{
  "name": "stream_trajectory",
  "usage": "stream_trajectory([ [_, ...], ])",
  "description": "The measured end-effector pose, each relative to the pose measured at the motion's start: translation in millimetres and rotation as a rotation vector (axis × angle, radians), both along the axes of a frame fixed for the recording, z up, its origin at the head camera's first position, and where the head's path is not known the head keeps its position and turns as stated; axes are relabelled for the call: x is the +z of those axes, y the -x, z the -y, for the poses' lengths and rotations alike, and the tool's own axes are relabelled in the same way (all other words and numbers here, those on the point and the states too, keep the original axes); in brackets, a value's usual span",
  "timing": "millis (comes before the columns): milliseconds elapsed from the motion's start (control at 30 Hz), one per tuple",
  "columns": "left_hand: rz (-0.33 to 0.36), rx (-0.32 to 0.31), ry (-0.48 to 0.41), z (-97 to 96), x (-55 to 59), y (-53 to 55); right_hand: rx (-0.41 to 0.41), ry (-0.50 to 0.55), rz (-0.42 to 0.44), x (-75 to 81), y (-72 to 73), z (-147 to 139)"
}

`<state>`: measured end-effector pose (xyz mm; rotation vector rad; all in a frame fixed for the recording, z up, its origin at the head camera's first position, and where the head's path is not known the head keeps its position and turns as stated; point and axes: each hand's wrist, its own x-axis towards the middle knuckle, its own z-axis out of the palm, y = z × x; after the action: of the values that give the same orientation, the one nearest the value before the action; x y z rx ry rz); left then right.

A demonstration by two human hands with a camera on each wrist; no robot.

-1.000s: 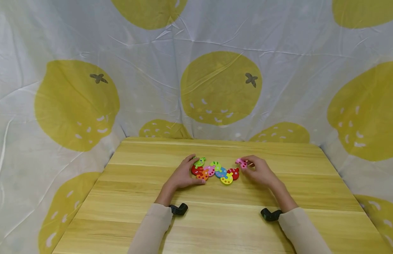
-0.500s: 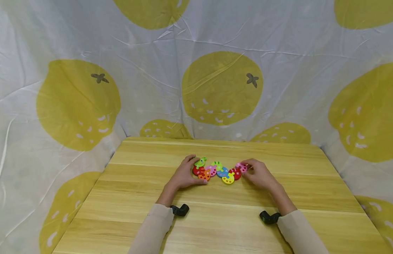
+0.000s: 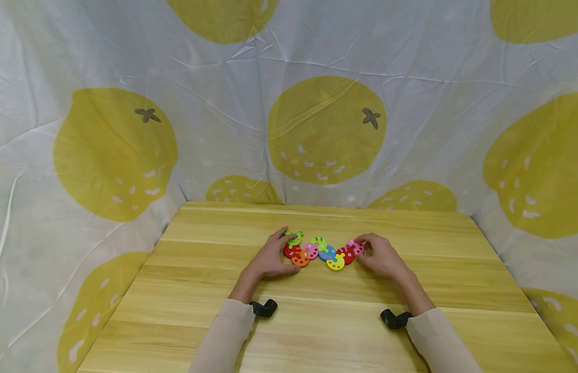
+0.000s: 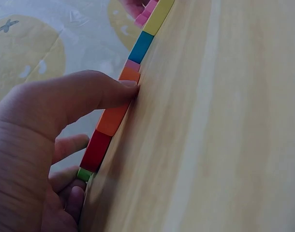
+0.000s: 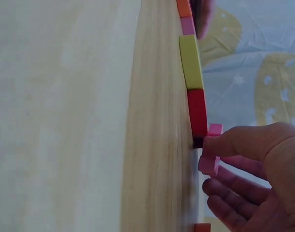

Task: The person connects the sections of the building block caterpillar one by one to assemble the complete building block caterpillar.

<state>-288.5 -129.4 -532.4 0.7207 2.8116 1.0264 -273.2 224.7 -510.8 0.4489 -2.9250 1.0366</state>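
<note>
A caterpillar number puzzle (image 3: 327,253) lies on the wooden table as a zigzag row of coloured pieces. At its left end my left hand (image 3: 271,255) grips the row. In the left wrist view the thumb presses the side of the orange piece (image 4: 111,119), while the fingers reach the green head piece (image 3: 294,239). My right hand (image 3: 382,255) pinches a pink dotted puzzle piece (image 3: 353,246) between thumb and finger. That piece overlaps the upper right of the red piece (image 3: 347,255) in the head view. In the right wrist view it sits raised above the tabletop, by the red end.
The wooden table (image 3: 316,331) extends toward me and to both sides. A curtain with yellow lemons (image 3: 326,129) hangs behind it. Black wrist devices (image 3: 264,308) stick out by both cuffs. An orange block edge (image 5: 202,227) shows low in the right wrist view.
My right hand has brought the pink piece down against the red one. The row has shifted slightly right. My left index finger has moved onto the green head.
</note>
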Motion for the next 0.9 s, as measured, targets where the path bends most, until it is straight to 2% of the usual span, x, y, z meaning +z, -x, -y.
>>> stream_trajectory([
  [200, 0.019, -0.016, 0.003, 0.6, 1.7, -1.1, 0.025, -0.006, -0.005, -0.1, 2.2, 0.9],
  [567, 0.013, -0.015, -0.004, 1.4, 0.5, 0.5, 0.015, -0.039, 0.017, 3.1, 7.0, 3.0],
  [900, 0.019, -0.002, 0.002, 1.2, 0.3, 0.6, 0.069, -0.044, 0.002, 2.6, 7.4, 0.5],
])
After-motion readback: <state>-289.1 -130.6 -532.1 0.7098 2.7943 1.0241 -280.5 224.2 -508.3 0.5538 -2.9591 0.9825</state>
